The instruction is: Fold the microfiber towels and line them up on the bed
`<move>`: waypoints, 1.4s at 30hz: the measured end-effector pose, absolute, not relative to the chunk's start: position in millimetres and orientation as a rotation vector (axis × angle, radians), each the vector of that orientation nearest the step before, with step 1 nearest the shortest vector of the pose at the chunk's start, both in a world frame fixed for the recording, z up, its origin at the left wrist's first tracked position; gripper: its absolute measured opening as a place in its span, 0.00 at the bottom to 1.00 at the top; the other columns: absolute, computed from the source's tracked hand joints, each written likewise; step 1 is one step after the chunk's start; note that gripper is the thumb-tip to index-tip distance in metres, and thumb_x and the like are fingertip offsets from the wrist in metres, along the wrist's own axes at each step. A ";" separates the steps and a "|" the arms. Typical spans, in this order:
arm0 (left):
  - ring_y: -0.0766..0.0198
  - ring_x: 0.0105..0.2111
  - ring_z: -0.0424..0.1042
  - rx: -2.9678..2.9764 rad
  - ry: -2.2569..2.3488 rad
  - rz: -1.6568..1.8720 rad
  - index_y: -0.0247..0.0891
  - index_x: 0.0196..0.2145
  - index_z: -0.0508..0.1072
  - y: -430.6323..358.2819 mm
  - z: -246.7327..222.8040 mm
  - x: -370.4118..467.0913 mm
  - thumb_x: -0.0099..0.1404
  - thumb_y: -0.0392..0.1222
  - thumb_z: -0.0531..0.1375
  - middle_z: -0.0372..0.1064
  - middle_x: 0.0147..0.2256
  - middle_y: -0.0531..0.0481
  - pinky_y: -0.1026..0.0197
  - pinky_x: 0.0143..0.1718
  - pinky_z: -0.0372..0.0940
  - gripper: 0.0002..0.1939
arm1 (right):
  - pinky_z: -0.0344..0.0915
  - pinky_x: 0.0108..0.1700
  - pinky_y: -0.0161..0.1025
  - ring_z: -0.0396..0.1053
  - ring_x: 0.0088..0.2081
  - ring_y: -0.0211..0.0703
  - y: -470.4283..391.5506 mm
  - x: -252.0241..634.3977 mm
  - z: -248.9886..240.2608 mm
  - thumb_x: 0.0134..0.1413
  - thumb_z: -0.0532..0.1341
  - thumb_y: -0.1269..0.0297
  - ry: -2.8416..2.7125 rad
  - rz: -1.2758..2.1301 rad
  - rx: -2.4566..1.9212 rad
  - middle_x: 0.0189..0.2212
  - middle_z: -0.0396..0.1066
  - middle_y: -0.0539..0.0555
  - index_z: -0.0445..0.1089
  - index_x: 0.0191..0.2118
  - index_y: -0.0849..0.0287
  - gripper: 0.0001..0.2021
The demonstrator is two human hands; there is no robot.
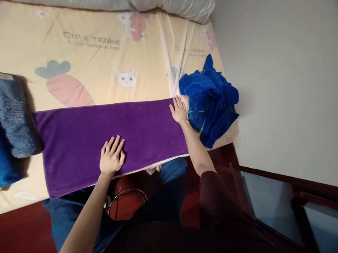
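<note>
A purple towel (pixel 82 142) lies spread flat as a long strip along the near edge of the bed. My left hand (pixel 111 156) rests on its near middle part, palm down with the fingers spread. At the towel's right end, by the far corner, lies my right hand (pixel 179 110), flat with its fingers stretched out. A crumpled blue cloth (pixel 213 97) with thin green edging sits just right of my right hand. Neither hand grips anything.
The bed has a yellow sheet (pixel 98 77) printed with rabbits and carrots. Folded at the left are a grey-blue fluffy towel (pixel 15 115) and a blue towel (pixel 0 150). A grey bundle (pixel 174 3) lies along the back. A white wall (pixel 282 79) stands at the right.
</note>
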State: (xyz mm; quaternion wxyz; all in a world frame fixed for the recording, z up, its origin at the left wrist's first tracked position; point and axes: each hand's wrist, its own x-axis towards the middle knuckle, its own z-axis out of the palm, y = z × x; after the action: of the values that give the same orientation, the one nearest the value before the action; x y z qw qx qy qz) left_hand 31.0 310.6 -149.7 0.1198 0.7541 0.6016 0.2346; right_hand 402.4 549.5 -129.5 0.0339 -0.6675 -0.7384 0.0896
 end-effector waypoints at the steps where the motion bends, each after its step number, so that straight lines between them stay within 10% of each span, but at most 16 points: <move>1: 0.47 0.70 0.53 2.204 1.764 0.687 0.45 0.70 0.61 310.5 -149.3 31.0 0.67 0.40 0.55 0.53 0.70 0.48 0.39 0.71 0.47 0.34 | 0.34 0.74 0.61 0.34 0.76 0.51 542.8 398.3 -127.2 0.74 0.41 0.55 -2.270 0.271 -2.033 0.76 0.39 0.60 0.42 0.76 0.63 0.31; 29: 0.51 0.72 0.47 2.240 1.747 0.450 0.39 0.69 0.62 295.8 -135.0 32.1 0.73 0.44 0.49 0.50 0.72 0.46 0.42 0.72 0.45 0.29 | 0.43 0.72 0.65 0.42 0.74 0.59 401.1 398.8 -141.0 0.70 0.44 0.55 -2.173 0.252 -2.046 0.73 0.46 0.69 0.48 0.74 0.69 0.33; 42: 0.55 0.73 0.46 1.731 2.296 0.379 0.31 0.73 0.49 328.9 -114.1 -184.0 0.76 0.55 0.41 0.41 0.74 0.39 0.50 0.72 0.49 0.36 | 0.41 0.71 0.69 0.41 0.74 0.60 461.6 373.1 -150.1 0.71 0.43 0.55 -2.012 0.114 -2.193 0.74 0.45 0.67 0.49 0.74 0.63 0.31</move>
State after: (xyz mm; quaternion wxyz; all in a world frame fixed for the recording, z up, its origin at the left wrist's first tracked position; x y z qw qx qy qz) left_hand -184.0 328.9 -114.1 0.1204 0.5924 0.7859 0.1299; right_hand 373.1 461.6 -150.1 0.0816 -0.7337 -0.6735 0.0380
